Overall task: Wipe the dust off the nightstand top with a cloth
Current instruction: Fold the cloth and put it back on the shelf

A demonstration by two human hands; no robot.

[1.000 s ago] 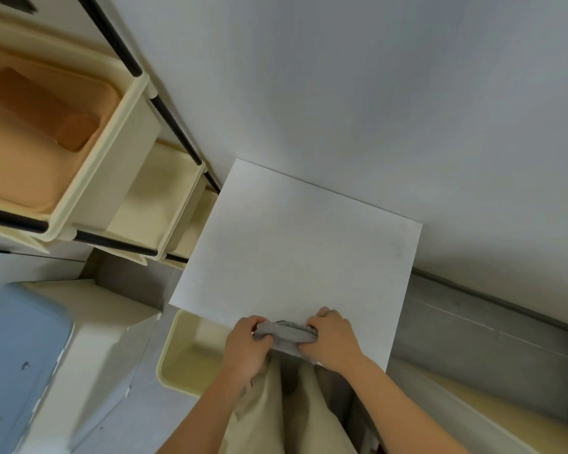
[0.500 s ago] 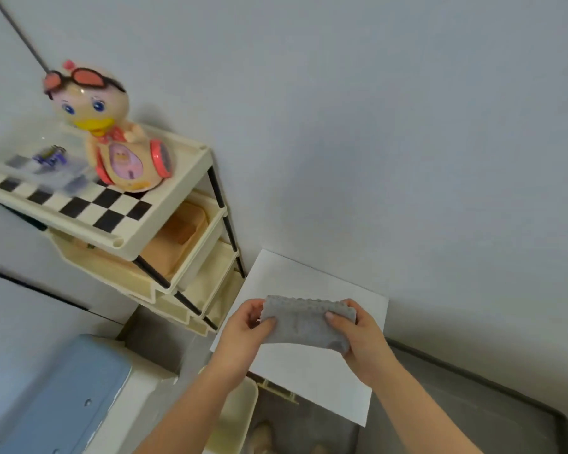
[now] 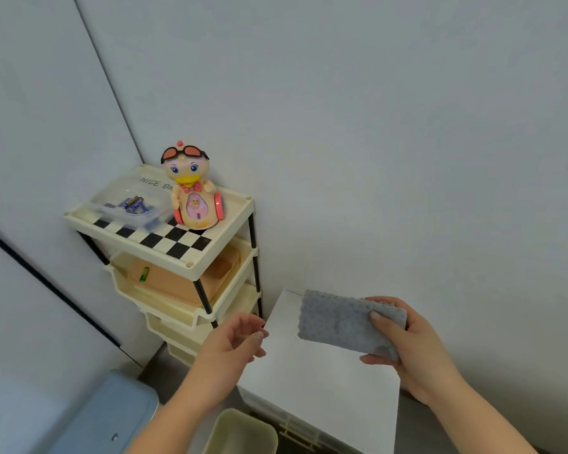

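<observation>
Nightstand top (image 3: 325, 381) is the white square slab right under the grip, tucked against the wall, with nothing sitting on the part I can see. Cloth (image 3: 345, 326) is a grey, bumpy, folded pad held up over the far part of the top. Looks to me like it isn't touching the surface yet, but from this angle I can't swear to it.

Grip-wise, the right hand (image 3: 413, 348) has the cloth pinched at its right end, thumb across the near face and fingers wrapped round the back. So it's clamped on just that end, and the rest of the pad sticks out to the left with nothing supporting it. The left hand (image 3: 230, 345) hangs off to the left of the cloth, about over the top's left edge, fingers loose and half curled, holding nothing.

My take on doing this step well: lay the pad flat first, then swap the end pinch for a palm-on-top press, otherwise only one corner drags. Start at the back edge by the wall and pull toward yourself in overlapping strips so the dust all goes one way.

The cream bin (image 3: 243, 430) sits low, below and near-left of the grip, probably a decent spot to sweep dust toward. The shelf cart (image 3: 210, 250) with the duck toy (image 3: 192, 191) is further left past the free hand, well out of the way.
</observation>
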